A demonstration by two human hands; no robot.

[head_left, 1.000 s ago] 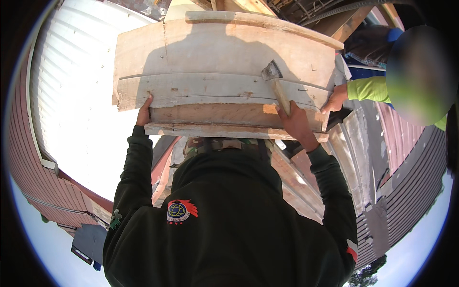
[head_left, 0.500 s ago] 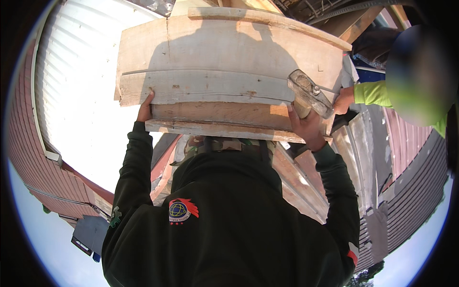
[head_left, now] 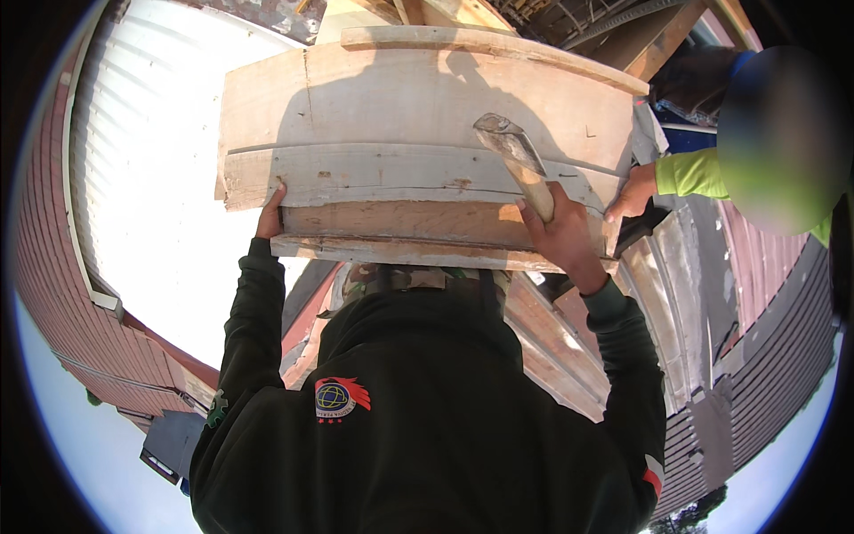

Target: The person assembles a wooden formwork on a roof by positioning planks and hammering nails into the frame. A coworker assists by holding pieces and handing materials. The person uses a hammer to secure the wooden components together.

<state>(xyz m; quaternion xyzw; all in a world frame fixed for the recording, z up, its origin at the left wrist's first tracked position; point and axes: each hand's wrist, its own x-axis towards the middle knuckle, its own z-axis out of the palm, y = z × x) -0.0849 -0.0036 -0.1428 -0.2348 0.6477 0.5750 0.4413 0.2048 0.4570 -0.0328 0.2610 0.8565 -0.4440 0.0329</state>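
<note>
In front of me is a wooden panel (head_left: 374,111), a plywood sheet with battens along its edges and a pale plank (head_left: 391,173) across its lower half. My left hand (head_left: 270,215) is closed on the panel's left side, thumb over the pale plank's end. The fingers behind it are hidden. My right hand (head_left: 569,233) grips the wooden handle of a hammer (head_left: 511,147), just over the panel's right part. Its metal head points up and left, apart from my fingers. I cannot tell whether that hand also touches the panel.
A co-worker's hand (head_left: 634,190) in a bright yellow-green sleeve rests at the panel's right edge. White corrugated roofing sheet (head_left: 160,178) spreads on the left. Dark reddish ribbed roofing (head_left: 774,329) lies on the right. Timber beams (head_left: 663,44) stand beyond the panel.
The hammer has swung left and its head now points up-left, with my right hand turned along. The panel sits slightly lower in view. My left hand stays on its left end.
</note>
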